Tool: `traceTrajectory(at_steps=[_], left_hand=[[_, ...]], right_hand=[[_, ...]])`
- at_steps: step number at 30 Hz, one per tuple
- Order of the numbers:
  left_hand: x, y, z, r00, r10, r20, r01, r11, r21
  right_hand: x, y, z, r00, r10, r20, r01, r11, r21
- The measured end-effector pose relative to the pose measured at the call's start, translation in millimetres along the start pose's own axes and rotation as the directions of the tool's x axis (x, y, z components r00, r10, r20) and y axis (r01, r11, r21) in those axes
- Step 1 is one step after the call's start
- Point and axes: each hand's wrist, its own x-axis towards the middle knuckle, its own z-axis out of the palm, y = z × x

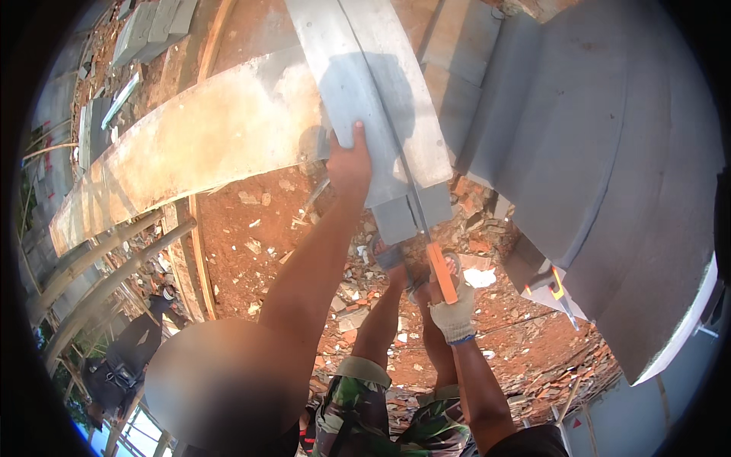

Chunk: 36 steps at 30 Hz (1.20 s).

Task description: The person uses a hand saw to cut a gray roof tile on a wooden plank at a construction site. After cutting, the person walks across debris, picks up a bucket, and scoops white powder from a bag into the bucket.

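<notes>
My bare left hand [349, 160] holds the left side of a long light-grey block [346, 91], one finger stretched along its top. A second pale slab [415, 122] lies alongside on the right, with a thin dark blade running lengthwise between them. My right hand [449, 308], in a cream knitted glove, is closed on the orange handle [442, 274] of this saw-like tool, below the blocks' near end. The blocks lie across a broad, stained board [175, 137]. My sandalled feet show beneath on rubble.
Large dark grey panels [601, 152] fill the right, with a yellow-handled tool [558, 289] below. Wooden poles [129, 259] and stacked blocks [152, 27] stand left. Broken brick and red earth [251, 228] cover the ground. Another person [122, 365] in dark clothing is at lower left.
</notes>
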Motion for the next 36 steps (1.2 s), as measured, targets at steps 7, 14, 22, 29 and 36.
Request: traceTrajectory(at_steps=[7,14,22,29,36], left_hand=[[-0.9,0.4,4.2,0.998,-0.037,-0.058,0.038,0.999,0.007],[7.4,1.5,11.1,0.995,0.088,-0.055,-0.096,0.984,-0.152],[16.6,-19.4,11.5,0.959,0.284,-0.005,-0.274,0.918,-0.288],[13.1,-21.4,7.8,0.94,0.338,0.03,-0.301,0.871,-0.388],[27.5,-30.9,12.5,0.875,0.483,-0.031,-0.469,0.829,-0.305]], right_hand=[[-11.8,14.6,22.1,0.891,0.415,0.184,-0.443,0.883,0.155],[1.6,11.0,24.7,0.998,0.029,0.064,-0.032,0.998,0.046],[5.9,5.9,15.7,0.952,-0.288,-0.104,0.286,0.958,-0.037],[25.3,17.1,27.6,0.997,-0.071,-0.023,0.07,0.997,-0.02],[-0.7,39.8,26.4,0.995,-0.087,-0.049,0.09,0.995,0.052]])
